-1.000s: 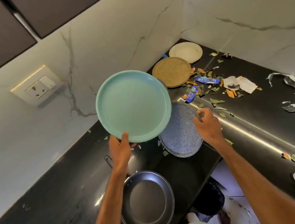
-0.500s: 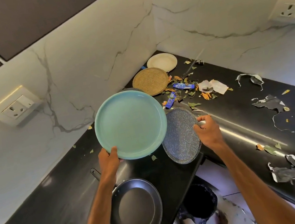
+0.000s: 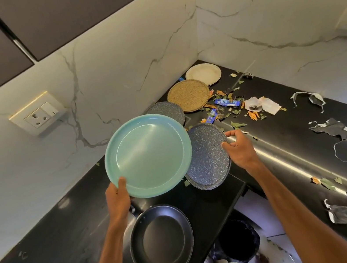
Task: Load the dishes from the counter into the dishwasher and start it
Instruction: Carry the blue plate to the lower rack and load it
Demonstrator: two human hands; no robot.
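Black stone counter (image 3: pixel 51 257) running into a marble-walled corner, dishwasher nowhere in view. Grip of left hand (image 3: pixel 118 199) on teal plate (image 3: pixel 149 156): near rim, thumb over the lip, plate up off the counter and tipped face-on to the camera. Pinch of right hand (image 3: pixel 238 150) on speckled grey plate (image 3: pixel 209 157): right rim, thumb on the face, fingers curled behind; plate tilted, near edge past the counter's front edge, contact with counter unclear.

Key relation: speckled grey plate directly left of right hand, its left edge tucked behind teal plate's right edge, overlapping; probably needs parting or stacking before any carry.

Then frying pan (image 3: pixel 162 242) flat on counter just below left hand, nearer left than right, handle mostly hidden under that wrist. Farther back toward the corner: second speckled plate (image 3: pixel 168 111), woven brown plate (image 3: pixel 188 95), cream plate (image 3: pixel 203 74), awkward to take with both hands full. Wrappers and leaves (image 3: pixel 226 103) plus torn paper (image 3: pixel 329 129) strewn to the right. Judged early in loading: two dishes in hand, four left.
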